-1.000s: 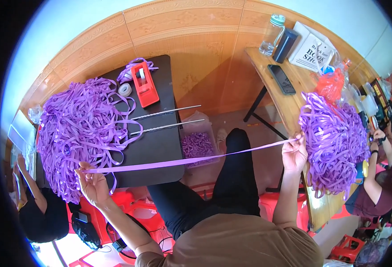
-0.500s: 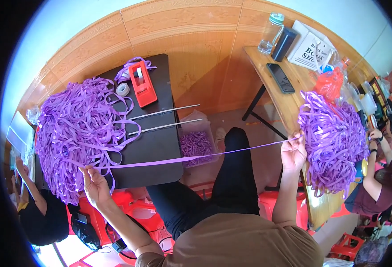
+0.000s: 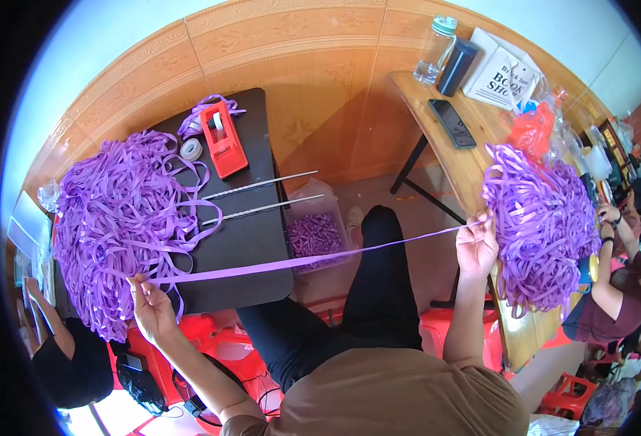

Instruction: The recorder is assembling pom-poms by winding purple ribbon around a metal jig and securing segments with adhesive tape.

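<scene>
A purple ribbon (image 3: 262,270) stretches across my lap between both hands, sagging slightly. My left hand (image 3: 153,309) pinches it at the front of a big tangled heap of purple ribbon (image 3: 121,218) on the dark table. At the other end, my right hand (image 3: 477,245) has its fingers closed on the ribbon beside a second purple ribbon pile (image 3: 542,232) on the wooden table. Two thin metal rods (image 3: 262,209) stick out past the dark table's edge, their inner ends near the left heap.
A red tape dispenser (image 3: 223,142) and a tape roll (image 3: 191,150) lie on the dark table (image 3: 240,291). Below stands a bin of small purple pieces (image 3: 315,236). The wooden table holds a phone (image 3: 452,123), bottle (image 3: 434,51), dark cylinder (image 3: 457,67) and paper bag (image 3: 502,73). Other people sit at both sides.
My hands still hold the ribbon taut-ish between them, in nearly the same pose. The whole view has shifted slightly, and the ribbon hangs a little lower in its middle.
</scene>
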